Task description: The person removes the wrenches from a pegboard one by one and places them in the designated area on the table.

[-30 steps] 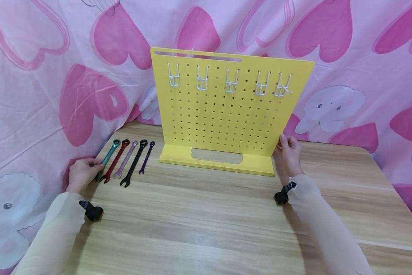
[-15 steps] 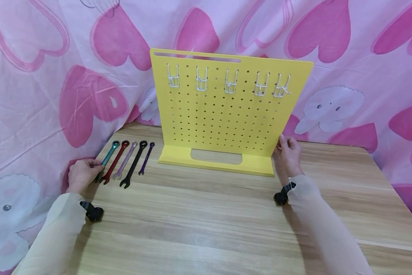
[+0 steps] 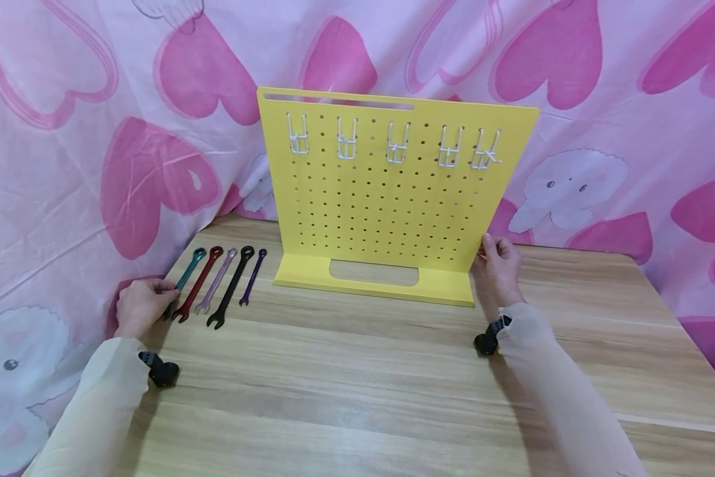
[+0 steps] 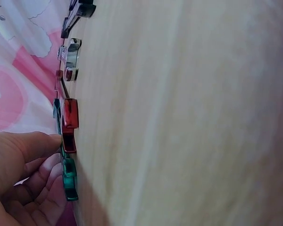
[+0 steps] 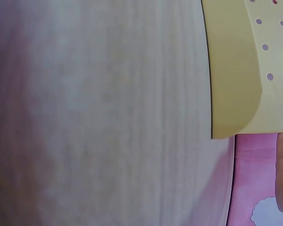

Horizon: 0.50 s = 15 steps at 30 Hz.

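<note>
At the table's left, my left hand (image 3: 144, 306) pinches the lower part of a teal combination wrench (image 3: 191, 266) that lies on the wood. In the left wrist view, the thumb and fingers (image 4: 35, 146) meet around that wrench; its green open end (image 4: 70, 181) shows past them. Beside it lie a red wrench (image 3: 199, 283), a lilac one (image 3: 217, 279), a larger black one (image 3: 232, 285) and a small purple one (image 3: 253, 277). My right hand (image 3: 502, 266) holds the lower right edge of an upright yellow pegboard (image 3: 381, 192), some fingers hidden behind it.
White wire hooks (image 3: 397, 142) hang in a row across the pegboard's upper part. Its base (image 3: 309, 273) has a long cutout. The wooden table (image 3: 333, 371) extends in front, and a pink heart-print cloth (image 3: 440, 46) hangs behind and to the left.
The head view has shifted slightly, so the board and wrenches appear a little lower. Both hands keep the same places on the teal wrench and the pegboard.
</note>
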Each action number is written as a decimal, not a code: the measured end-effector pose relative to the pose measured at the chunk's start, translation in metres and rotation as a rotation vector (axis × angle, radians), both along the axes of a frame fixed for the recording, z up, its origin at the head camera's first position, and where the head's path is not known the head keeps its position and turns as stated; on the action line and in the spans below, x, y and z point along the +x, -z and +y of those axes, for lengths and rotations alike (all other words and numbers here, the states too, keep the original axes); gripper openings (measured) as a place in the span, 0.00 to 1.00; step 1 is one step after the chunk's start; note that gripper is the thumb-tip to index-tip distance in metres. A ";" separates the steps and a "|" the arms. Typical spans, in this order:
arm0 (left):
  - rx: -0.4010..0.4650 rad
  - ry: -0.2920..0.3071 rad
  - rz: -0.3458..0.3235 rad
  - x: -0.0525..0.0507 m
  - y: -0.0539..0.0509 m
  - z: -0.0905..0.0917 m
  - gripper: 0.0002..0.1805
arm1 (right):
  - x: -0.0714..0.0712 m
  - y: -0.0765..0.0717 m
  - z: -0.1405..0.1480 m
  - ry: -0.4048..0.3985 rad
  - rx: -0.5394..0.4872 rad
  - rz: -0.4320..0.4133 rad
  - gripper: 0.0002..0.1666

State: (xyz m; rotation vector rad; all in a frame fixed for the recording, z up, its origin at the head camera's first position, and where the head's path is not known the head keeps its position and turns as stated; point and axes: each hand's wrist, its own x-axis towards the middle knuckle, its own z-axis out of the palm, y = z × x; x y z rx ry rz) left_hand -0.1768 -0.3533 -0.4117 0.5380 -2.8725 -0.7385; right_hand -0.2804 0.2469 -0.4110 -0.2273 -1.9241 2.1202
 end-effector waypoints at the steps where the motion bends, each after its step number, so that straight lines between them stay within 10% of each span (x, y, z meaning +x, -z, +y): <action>1: 0.000 0.002 0.002 0.000 0.000 0.000 0.13 | 0.000 0.001 0.000 0.001 -0.002 0.002 0.17; 15: -0.049 0.052 -0.002 -0.002 -0.002 0.000 0.20 | -0.005 0.009 0.006 -0.021 -0.001 0.076 0.20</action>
